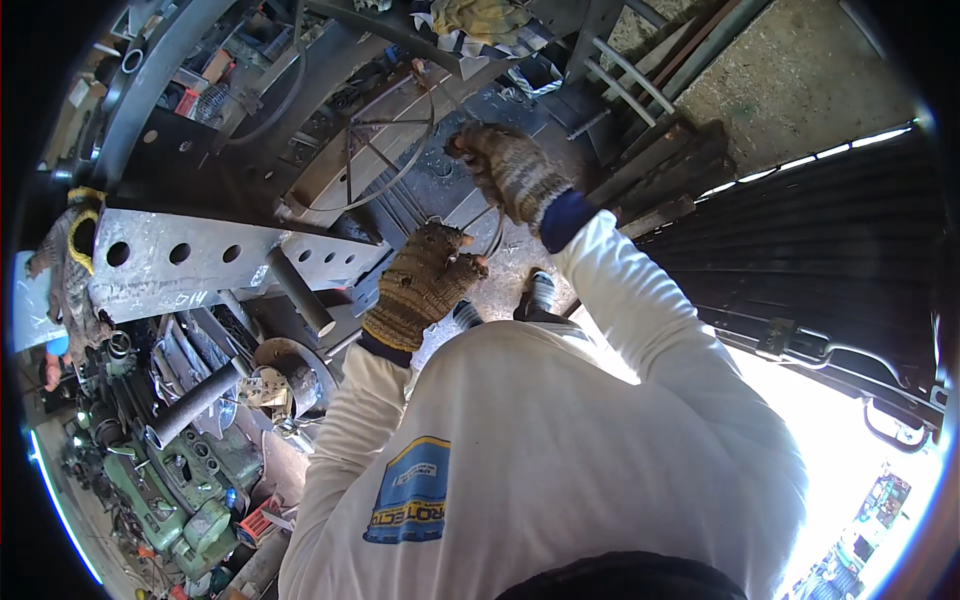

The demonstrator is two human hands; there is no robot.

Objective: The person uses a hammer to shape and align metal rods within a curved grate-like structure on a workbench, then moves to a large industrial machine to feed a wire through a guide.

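Observation:
My left hand (425, 285), in a brown striped knit glove with bare fingertips, is closed in front of my body. Its fingers curl inward, and what they hold, if anything, is hidden. Farther forward and to the right, my right hand (500, 170) wears a similar glove with a dark blue cuff. Its fingers are bent closed, and their contents cannot be made out. A dark cable (497, 235) hangs below the right hand. Beyond the left hand, several thin metal rods (398, 200) lie beside a bent wire frame (385, 128) with a curved hoop.
A steel beam with round holes (205, 250) extends left, with a worn yellow-edged glove (82, 240) at its end. Metal pipes (300, 290) stick out near my left arm. Green machinery (165, 490) stands lower left. Steel bars (665, 165) and a dark corrugated panel (830, 240) are right.

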